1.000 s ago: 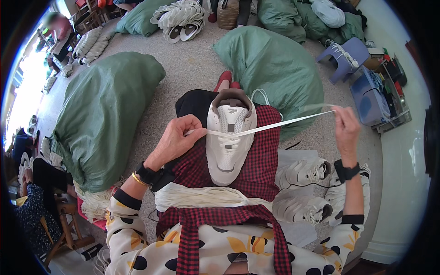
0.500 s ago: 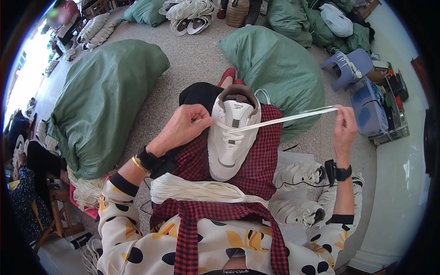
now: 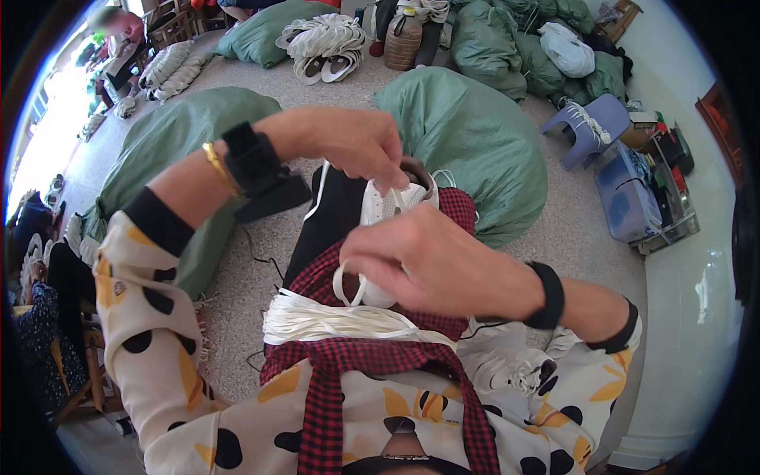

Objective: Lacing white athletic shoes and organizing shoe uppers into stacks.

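A white sneaker (image 3: 374, 207) with a brown collar rests on my lap, its toe toward me. Above its eyelets my left hand (image 3: 348, 144) reaches over from the far left, thumb and fingers pinched on the white shoelace. My right hand (image 3: 439, 261) crosses the front of the shoe, closed on a stretch of shoelace (image 3: 339, 286) that loops below its fingers. A loose lace end (image 3: 318, 190) hangs left of the shoe. My right hand and forearm hide most of the toe and the lower lacing.
A bundle of white laces (image 3: 332, 321) lies across my lap on the red-and-black checked apron (image 3: 324, 380). Big green sacks (image 3: 467, 146) stand ahead. More white shoes (image 3: 507, 372) lie at my right, near a purple stool (image 3: 590, 131) and a plastic bin (image 3: 625, 190).
My right hand has come in from the far right, and the lace it stretched is now slack and looped. My left hand has moved up and right over the shoe's opening.
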Motion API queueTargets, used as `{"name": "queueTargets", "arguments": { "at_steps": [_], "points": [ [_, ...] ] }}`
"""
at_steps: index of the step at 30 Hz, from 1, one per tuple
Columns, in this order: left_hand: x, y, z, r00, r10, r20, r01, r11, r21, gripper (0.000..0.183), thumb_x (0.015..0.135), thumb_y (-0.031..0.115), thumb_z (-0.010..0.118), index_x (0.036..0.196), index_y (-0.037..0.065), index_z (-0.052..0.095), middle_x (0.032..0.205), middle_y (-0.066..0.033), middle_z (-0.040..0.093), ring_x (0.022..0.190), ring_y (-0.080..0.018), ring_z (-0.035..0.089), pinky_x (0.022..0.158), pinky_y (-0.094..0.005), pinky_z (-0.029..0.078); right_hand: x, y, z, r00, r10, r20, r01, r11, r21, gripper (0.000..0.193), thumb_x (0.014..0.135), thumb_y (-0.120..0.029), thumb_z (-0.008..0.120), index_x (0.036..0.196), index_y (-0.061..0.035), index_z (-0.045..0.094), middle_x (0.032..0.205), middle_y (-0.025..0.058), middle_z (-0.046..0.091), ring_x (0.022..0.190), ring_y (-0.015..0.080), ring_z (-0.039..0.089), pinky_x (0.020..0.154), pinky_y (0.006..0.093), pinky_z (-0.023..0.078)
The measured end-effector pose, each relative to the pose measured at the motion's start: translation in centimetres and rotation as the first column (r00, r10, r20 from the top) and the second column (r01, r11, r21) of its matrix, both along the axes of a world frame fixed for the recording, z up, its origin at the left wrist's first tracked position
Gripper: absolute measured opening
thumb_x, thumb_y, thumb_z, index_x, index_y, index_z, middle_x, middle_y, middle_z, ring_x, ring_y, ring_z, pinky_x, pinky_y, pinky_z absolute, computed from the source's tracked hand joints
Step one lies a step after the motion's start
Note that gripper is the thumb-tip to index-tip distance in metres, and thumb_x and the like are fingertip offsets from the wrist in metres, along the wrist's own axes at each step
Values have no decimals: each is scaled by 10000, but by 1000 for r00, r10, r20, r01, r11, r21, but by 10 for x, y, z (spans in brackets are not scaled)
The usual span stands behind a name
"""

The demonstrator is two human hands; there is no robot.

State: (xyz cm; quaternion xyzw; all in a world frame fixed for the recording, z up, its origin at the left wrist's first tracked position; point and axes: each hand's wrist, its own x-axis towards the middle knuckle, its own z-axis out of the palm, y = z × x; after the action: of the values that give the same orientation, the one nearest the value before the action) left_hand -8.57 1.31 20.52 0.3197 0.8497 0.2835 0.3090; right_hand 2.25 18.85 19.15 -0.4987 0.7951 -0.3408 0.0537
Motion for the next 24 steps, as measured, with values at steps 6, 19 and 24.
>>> {"name": "queueTargets", "arguments": {
  "at_steps": [6, 19, 24],
  "points": [
    [21, -25, 47, 945, 17, -327, 14, 996, 92, 300, 935, 291, 700, 865, 2, 740, 628, 43, 570, 577, -45, 476, 516, -271, 382, -32, -11, -30, 988, -86, 129, 115, 966, -232, 279, 909, -11, 533, 1162, -6, 649, 842, 155, 682, 704, 278, 674, 635, 396, 519],
    [108, -40, 7, 972, -188, -139, 221, 934, 282, 171, 919, 136, 715, 888, -30, 686, 771, -118, 676, 621, -240, 628, 580, -341, 488, -73, 55, -63, 920, -305, 246, 338, 935, -104, 139, 941, 17, 595, 1033, 24, 698, 899, 48, 708, 807, 107, 654, 693, 249, 515],
    [132, -63, -14, 999, 19, -28, -10, 953, 303, 185, 952, 151, 676, 935, -32, 656, 779, -85, 663, 630, -184, 628, 574, -306, 483, -63, 68, -71, 897, -412, 158, 426, 903, -62, 103, 888, 7, 654, 980, -2, 701, 853, 52, 677, 753, 110, 621, 674, 262, 496]
  ]
}}
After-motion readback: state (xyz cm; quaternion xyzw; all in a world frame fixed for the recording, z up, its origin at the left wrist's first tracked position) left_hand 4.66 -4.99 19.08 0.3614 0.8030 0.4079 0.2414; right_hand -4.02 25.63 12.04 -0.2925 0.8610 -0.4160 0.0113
